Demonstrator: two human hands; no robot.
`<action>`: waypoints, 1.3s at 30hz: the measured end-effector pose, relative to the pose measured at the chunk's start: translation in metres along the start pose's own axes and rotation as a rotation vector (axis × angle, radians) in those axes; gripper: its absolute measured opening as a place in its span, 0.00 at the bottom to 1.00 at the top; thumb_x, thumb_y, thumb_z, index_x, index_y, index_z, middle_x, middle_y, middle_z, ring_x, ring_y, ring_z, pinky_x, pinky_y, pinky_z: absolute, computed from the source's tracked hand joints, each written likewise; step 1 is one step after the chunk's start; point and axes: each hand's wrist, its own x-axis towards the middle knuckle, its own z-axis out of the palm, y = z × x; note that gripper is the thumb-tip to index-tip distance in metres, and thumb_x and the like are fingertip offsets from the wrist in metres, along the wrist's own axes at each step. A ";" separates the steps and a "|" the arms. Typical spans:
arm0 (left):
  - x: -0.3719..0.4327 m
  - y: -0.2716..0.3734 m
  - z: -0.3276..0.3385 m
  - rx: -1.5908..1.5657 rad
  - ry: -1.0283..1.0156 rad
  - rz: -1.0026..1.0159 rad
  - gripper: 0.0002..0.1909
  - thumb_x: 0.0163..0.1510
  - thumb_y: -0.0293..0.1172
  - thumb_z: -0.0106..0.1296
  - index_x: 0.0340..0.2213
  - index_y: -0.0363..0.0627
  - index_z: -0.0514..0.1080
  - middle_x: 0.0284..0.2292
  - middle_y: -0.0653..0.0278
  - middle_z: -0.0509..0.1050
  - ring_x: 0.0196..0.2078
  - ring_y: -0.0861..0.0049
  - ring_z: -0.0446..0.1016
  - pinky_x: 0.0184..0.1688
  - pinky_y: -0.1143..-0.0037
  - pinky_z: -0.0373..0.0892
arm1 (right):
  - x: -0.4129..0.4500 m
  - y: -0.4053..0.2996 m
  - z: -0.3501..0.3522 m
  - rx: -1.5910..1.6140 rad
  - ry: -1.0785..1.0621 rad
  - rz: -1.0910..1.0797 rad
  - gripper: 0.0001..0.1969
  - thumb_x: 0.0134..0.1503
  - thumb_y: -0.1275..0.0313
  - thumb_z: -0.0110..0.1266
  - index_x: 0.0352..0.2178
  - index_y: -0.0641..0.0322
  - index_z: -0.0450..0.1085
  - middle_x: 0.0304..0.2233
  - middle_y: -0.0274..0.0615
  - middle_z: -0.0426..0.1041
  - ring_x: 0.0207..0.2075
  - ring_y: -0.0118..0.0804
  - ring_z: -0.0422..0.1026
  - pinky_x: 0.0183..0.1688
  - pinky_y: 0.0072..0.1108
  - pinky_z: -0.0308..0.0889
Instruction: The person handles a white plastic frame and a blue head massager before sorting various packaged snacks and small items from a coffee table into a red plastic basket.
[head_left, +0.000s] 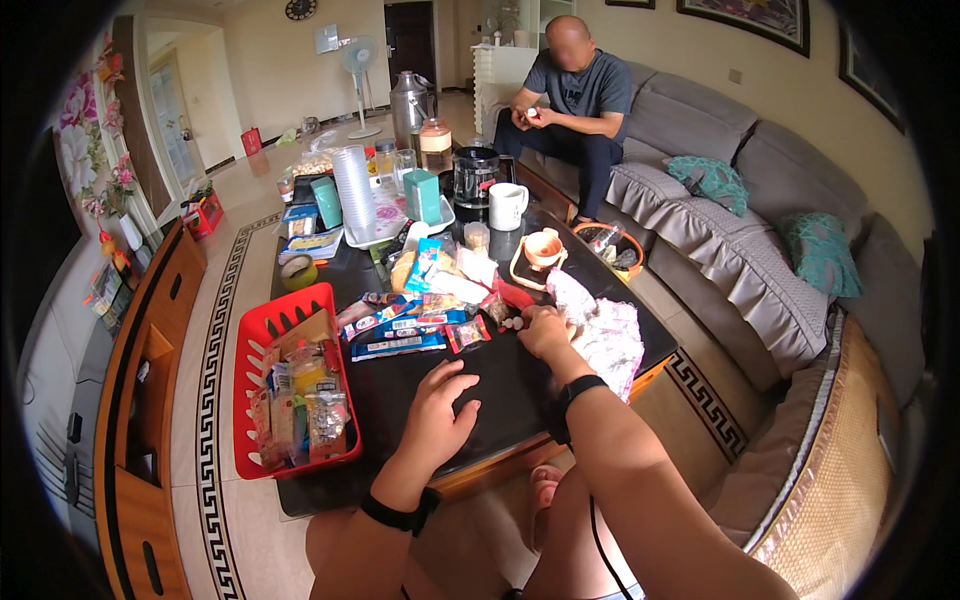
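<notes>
My left hand (439, 401) hovers over the black tabletop with its fingers apart and nothing in it. My right hand (545, 332) reaches down to the table, its fingertips beside some small whitish round pieces (513, 323). Its fingers hide whether it grips anything. Right of that hand lies a crumpled pink-and-white cloth (611, 337). A small red-edged packet (468, 333) and several blue snack packets (397, 346) lie to its left. Near my left hand stands a red plastic basket (247, 420) full of wrapped snacks (300, 409).
Behind the packets stand a white mug (508, 207), a stack of clear plastic cups (354, 191), a glass pot (475, 180) and a pink cup-like holder (543, 249). A person (577, 97) sits on the grey sofa (697, 105), holding a small object. An orange-rimmed bin (639, 251) stands beside the table.
</notes>
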 end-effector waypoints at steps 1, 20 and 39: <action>0.003 -0.001 0.003 -0.009 -0.014 -0.020 0.16 0.46 0.26 0.57 0.39 0.44 0.73 0.49 0.52 0.68 0.55 0.53 0.63 0.54 0.65 0.62 | 0.002 0.001 -0.002 -0.003 0.009 0.004 0.18 0.48 0.64 0.56 0.43 0.43 0.72 0.49 0.41 0.68 0.54 0.45 0.62 0.55 0.44 0.54; -0.004 -0.034 0.018 0.012 -0.039 -0.152 0.33 0.45 0.30 0.58 0.53 0.38 0.60 0.52 0.46 0.64 0.55 0.54 0.63 0.56 0.67 0.61 | -0.044 -0.043 -0.003 -0.134 -0.211 -0.468 0.16 0.52 0.68 0.52 0.44 0.41 0.71 0.48 0.48 0.65 0.52 0.52 0.64 0.52 0.40 0.63; -0.010 -0.020 0.029 0.522 -0.159 -0.213 0.10 0.47 0.27 0.50 0.34 0.40 0.70 0.35 0.55 0.69 0.39 0.56 0.68 0.42 0.64 0.68 | -0.117 -0.074 -0.006 -0.268 -0.249 -0.558 0.14 0.51 0.70 0.52 0.40 0.59 0.71 0.48 0.47 0.65 0.50 0.46 0.66 0.47 0.35 0.68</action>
